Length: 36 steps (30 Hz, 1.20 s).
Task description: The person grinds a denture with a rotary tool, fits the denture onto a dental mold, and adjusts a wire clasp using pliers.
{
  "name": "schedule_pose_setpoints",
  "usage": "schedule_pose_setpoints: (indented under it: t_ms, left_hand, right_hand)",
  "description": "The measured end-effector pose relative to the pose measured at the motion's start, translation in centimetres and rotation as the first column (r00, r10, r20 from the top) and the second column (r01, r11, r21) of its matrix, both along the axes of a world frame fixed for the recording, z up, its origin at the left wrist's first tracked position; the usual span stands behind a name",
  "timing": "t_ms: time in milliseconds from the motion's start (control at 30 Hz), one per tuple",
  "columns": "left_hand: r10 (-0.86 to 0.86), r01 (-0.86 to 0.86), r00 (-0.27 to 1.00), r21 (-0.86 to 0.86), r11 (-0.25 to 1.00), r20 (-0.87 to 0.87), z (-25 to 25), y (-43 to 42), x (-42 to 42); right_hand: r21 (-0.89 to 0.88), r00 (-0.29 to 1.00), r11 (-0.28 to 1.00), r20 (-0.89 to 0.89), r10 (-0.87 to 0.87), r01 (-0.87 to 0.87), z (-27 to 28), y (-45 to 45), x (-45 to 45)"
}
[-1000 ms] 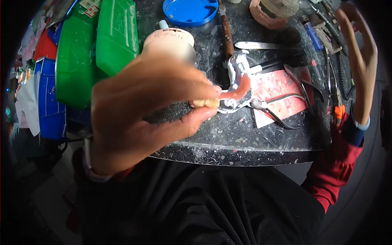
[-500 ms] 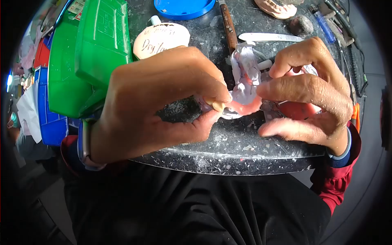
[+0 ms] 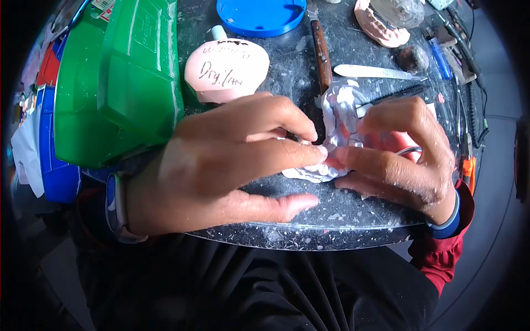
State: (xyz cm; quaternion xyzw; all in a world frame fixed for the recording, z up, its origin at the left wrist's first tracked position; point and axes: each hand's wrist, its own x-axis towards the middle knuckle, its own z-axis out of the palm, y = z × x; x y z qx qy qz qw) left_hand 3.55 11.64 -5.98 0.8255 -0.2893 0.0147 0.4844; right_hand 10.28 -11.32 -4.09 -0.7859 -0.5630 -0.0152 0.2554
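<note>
The left hand is spread at the dark, speckled table, its grip left open: the thumb is held well apart from the index finger, whose tip is set against a pink strip. The right hand is curled in from the other side, its index fingertip brought to the same strip — whether anything is pinched in that grip cannot be told. The strip, partly hidden by the fingers, is seen on a shiny, crumpled white-and-grey form, which is placed on the table between the hands. Beyond the form, a brown-handled knife and a pale-handled scalpel are laid out. Farther off, a pinkish dental cast, a dark lump and a blue round lid are scattered. A pale block marked with handwriting is positioned beside a green container — both beyond the left hand.
</note>
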Motion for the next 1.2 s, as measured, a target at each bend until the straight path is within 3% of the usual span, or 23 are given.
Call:
schedule_pose_setpoints:
  t_ms: [333,433,700,767,867,933,1200]
  left_hand:
    - [0.04,-0.04,0.993,-0.002,0.999,0.114,-1.3,0.1,0.0]
    - [0.034,-0.034,0.989,-0.003,0.999,0.141,-1.2,0.2,0.1]
    - [0.025,-0.025,0.998,-0.012,1.0,0.064,-0.6,-0.1,0.0]
    - [0.034,-0.026,0.991,-0.059,0.998,0.133,-0.7,0.1,0.3]
    - [0.102,-0.089,0.992,-0.161,0.983,0.07,1.2,-0.5,0.1]
    - [0.086,-0.06,0.983,-0.162,0.985,0.16,1.7,-0.8,0.5]
    - [0.072,-0.003,0.976,-0.321,0.947,0.205,0.4,-1.7,1.1]
  right_hand:
    - [0.04,0.997,0.998,-0.061,-0.05,0.053,-0.7,0.4,-0.4]
    - [-0.016,1.0,1.0,0.006,-0.025,0.025,-0.6,0.3,-0.4]
    - [0.062,0.991,0.997,0.13,0.034,-0.042,-0.9,0.3,-0.5]
    - [0.113,0.989,0.992,0.145,0.034,-0.05,-0.6,0.3,-0.3]
    - [0.208,0.996,0.978,0.082,0.017,-0.033,0.5,0.0,-0.1]
    - [0.292,0.998,0.955,0.044,0.035,-0.046,0.6,-0.2,0.0]
    - [0.341,0.997,0.937,-0.004,0.074,-0.068,0.4,-0.2,-0.3]
